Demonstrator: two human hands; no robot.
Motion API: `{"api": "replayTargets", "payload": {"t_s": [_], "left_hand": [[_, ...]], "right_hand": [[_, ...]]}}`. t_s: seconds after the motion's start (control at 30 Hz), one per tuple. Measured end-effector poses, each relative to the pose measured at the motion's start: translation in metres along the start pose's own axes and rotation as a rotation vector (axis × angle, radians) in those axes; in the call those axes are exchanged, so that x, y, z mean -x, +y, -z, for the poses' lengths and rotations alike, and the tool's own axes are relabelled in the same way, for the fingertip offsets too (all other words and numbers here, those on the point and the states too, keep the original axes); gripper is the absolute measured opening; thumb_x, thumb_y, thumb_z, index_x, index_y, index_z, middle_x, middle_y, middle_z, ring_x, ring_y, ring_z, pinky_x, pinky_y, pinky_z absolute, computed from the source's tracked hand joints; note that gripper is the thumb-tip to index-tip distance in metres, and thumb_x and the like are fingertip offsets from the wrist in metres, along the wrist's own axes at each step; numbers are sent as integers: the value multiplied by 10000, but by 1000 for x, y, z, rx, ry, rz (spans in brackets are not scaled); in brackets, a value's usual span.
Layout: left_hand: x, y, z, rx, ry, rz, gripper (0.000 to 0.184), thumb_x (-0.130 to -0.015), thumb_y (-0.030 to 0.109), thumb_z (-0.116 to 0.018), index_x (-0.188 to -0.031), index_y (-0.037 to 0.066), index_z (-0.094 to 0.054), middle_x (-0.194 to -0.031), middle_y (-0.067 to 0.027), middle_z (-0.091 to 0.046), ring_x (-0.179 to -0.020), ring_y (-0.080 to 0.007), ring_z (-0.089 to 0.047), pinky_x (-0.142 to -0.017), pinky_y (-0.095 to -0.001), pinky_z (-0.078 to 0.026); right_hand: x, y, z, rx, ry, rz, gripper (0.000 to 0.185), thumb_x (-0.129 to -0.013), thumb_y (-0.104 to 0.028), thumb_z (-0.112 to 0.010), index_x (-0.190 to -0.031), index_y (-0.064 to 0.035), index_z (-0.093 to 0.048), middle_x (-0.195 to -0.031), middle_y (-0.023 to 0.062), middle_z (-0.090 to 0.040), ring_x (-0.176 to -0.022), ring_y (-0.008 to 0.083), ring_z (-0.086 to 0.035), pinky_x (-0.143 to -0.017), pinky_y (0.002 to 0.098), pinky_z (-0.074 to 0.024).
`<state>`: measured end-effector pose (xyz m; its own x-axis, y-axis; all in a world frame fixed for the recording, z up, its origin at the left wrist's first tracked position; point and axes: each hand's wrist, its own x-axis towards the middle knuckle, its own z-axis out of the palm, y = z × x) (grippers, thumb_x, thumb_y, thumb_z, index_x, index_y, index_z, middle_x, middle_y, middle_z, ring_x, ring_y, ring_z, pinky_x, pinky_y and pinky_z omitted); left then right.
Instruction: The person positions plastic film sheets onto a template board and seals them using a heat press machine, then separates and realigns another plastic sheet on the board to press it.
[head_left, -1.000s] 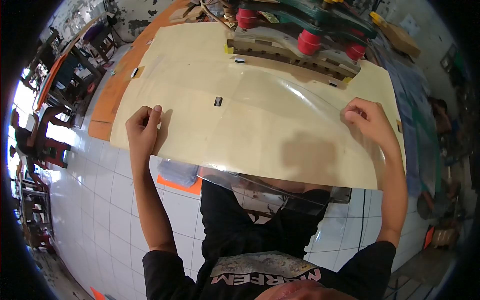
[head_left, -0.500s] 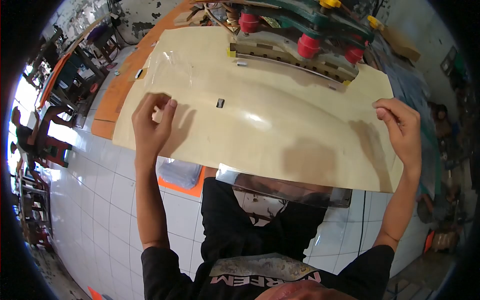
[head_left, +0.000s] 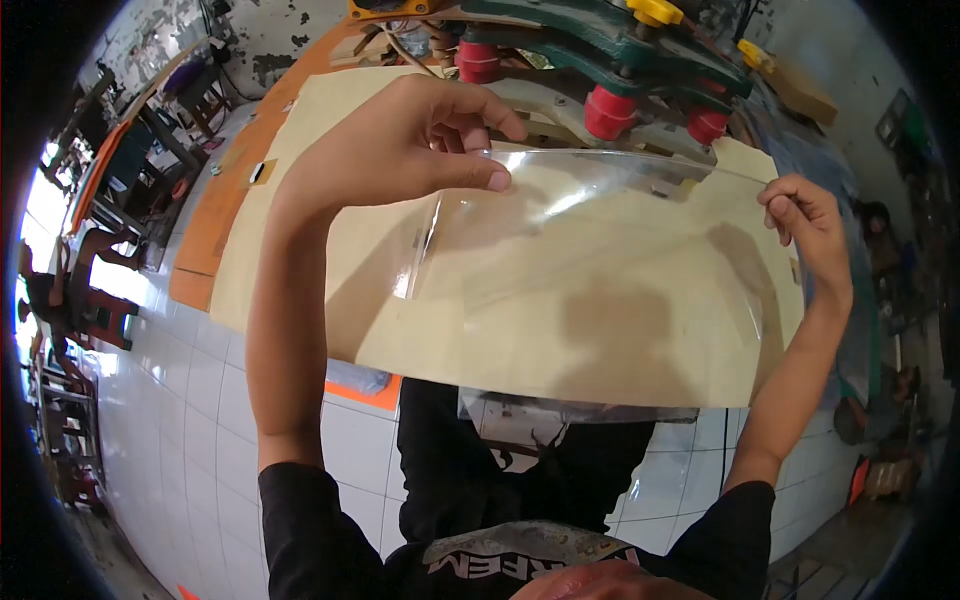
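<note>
Presently pinching the upper right corner of a clear sheet (head_left: 560, 195) between the thumb and curled fingers of the right hand (head_left: 810, 220), with a tight grip there. Reaching across with the left hand (head_left: 385, 150) to the upper left corner of the same sheet, thumb in front, forefinger stretched forward, and a visible gap between those two tips. Cannot tell from this view about any firm hold in that partly spread left grip. Stretched between both hands along its upper edge, sloping down toward the body over a cream board (head_left: 325, 105). Cannot tell about contact between the lower part and the board. Spread over an orange wooden desk (head_left: 222, 215), with a small black-and-white piece (head_left: 258, 172) near the board's left side. Set at the far side, beyond the raised upper edge: a green machine (head_left: 560, 40) with red cylinders (head_left: 608, 112) and a yellow knob (head_left: 655, 12). Tucked below the near edge, just left of the black trousers (head_left: 440, 480): a clear plastic bundle (head_left: 357, 378) on an orange panel (head_left: 385, 397). Seated well apart, far to the left: another person (head_left: 45, 290), beside a red stool (head_left: 112, 305).
</note>
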<state>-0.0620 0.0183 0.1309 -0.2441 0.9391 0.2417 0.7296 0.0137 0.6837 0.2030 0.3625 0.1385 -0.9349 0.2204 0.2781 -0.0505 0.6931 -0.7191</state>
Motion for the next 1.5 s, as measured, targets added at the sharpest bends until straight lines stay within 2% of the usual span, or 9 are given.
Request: {"api": "replayTargets", "payload": {"t_s": [0.03,0.13,0.27,0.33,0.53,1.17,1.23,1.43,1.5], "left_hand": [[-5,-5,0,41,-21,-12,293,-790,128,-792,-1039,10,-693,-796,1,-655,-724,-53,-566,-675,-232,-455],[-11,-19,0,228,-175,89,268,-769,114,-805,-985,-6,-701,-768,8,-644,-709,-52,-551,-660,-222,-444],[-11,-34,-4,288,-207,29,223,-763,97,-798,-929,-16,-701,-743,-1,-636,-695,-47,-552,-614,-211,-434],[-7,-31,-4,507,-166,189,196,-783,130,-778,-883,-19,-700,-734,-16,-639,-640,-51,-539,-550,-205,-412],[-5,-47,-22,539,118,110,207,-786,188,-750,-821,-6,-686,-699,-15,-618,-570,-43,-494,-483,-200,-351],[2,-54,-17,501,148,36,118,-814,119,-741,-828,4,-715,-675,36,-611,-581,-9,-450,-521,-195,-331],[3,-49,-16,493,152,122,188,-756,158,-756,-802,-11,-688,-723,-37,-639,-643,-80,-536,-612,-234,-426],[3,-48,-16,524,146,59,174,-743,143,-777,-771,3,-676,-748,-50,-657,-702,-103,-580,-629,-239,-432],[2,-51,-18,514,160,14,130,-766,118,-765,-797,11,-700,-717,-8,-641,-653,-56,-522,-582,-220,-382]], "right_hand": [[-1,8,2,-43,-28,-21,226,-928,-250,-642,-943,-26,-664,-789,-10,-608,-681,44,-536,-515,191,-380],[3,20,3,-85,-48,-50,238,-924,-260,-646,-929,-22,-657,-770,-6,-602,-671,45,-542,-506,186,-384],[10,29,6,-90,-38,-94,261,-915,-280,-657,-902,-20,-647,-751,-3,-599,-648,47,-545,-498,185,-384],[11,32,4,-100,-21,-101,287,-907,-305,-668,-878,-22,-634,-722,-5,-584,-622,49,-539,-492,185,-381],[14,40,1,-167,6,-66,352,-887,-370,-690,-846,-32,-603,-672,-8,-556,-575,47,-517,-487,187,-373],[15,46,-4,-346,32,-17,439,-828,-458,-740,-812,-58,-560,-662,-5,-537,-537,50,-477,-476,197,-335],[14,47,-4,-327,28,-26,434,-830,-456,-738,-811,-62,-557,-661,-7,-536,-535,49,-473,-475,197,-335],[13,52,-4,-288,43,-45,433,-835,-457,-730,-802,-67,-545,-645,-11,-522,-537,48,-452,-477,198,-328],[13,54,-4,-294,37,-48,433,-837,-456,-729,-801,-67,-542,-643,-12,-519,-538,50,-448,-479,200,-325]]}}
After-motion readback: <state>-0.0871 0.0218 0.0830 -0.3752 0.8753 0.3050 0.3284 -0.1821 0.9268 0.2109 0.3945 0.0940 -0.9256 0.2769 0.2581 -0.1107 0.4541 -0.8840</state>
